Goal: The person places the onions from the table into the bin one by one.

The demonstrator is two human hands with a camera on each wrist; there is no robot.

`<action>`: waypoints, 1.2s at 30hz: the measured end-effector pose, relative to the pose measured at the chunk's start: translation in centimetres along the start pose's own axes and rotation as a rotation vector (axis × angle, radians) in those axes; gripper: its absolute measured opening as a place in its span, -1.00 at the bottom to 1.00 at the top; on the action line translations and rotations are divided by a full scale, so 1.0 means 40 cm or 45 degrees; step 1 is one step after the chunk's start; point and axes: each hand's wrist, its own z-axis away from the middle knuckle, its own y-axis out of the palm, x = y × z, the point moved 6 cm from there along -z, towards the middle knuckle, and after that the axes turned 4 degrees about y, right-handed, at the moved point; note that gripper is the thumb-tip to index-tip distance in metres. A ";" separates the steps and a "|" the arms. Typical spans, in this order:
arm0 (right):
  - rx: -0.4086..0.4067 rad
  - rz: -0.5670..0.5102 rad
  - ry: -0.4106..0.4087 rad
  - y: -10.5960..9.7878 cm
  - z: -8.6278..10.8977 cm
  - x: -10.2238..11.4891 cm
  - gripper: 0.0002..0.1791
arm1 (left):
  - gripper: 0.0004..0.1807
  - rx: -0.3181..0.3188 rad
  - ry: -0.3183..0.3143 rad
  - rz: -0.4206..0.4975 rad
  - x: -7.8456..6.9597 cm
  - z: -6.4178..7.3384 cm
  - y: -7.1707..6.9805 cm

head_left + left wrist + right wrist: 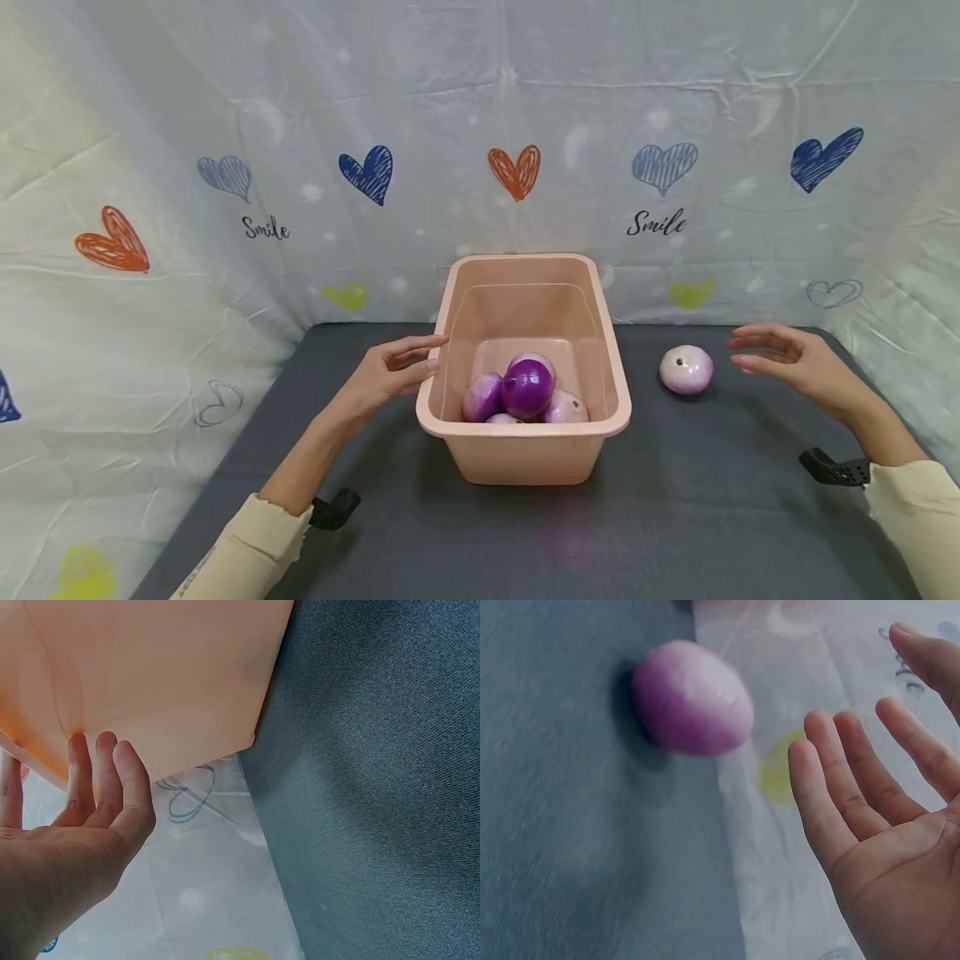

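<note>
A peach-coloured plastic basin (525,458) stands on the dark table, with several purple and pale onions (528,389) piled at its near end. My left hand (390,371) touches the basin's left side near the rim. In the left wrist view its fingers (131,776) are slightly bent against or close to the outer wall (172,675). One pale purple onion (686,370) lies alone on the table right of the basin. My right hand (802,367) hovers just right of that onion, fingers spread and holding nothing; the right wrist view shows a gap between the hand (889,832) and the onion (694,699).
A pale curtain (450,100) printed with hearts and "Smile" hangs behind the table and along both sides. The dark tabletop (525,542) extends in front of the basin and to both sides. Black bands (832,468) sit around the wrists.
</note>
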 end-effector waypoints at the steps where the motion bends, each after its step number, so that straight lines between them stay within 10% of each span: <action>1: -0.008 0.011 0.007 -0.002 0.002 -0.006 -0.52 | -0.47 -0.001 -0.001 0.001 0.000 0.000 0.000; 36: 0.102 0.060 0.163 0.122 -0.060 -0.097 -0.06 | -0.47 0.016 0.027 0.010 0.008 0.000 -0.004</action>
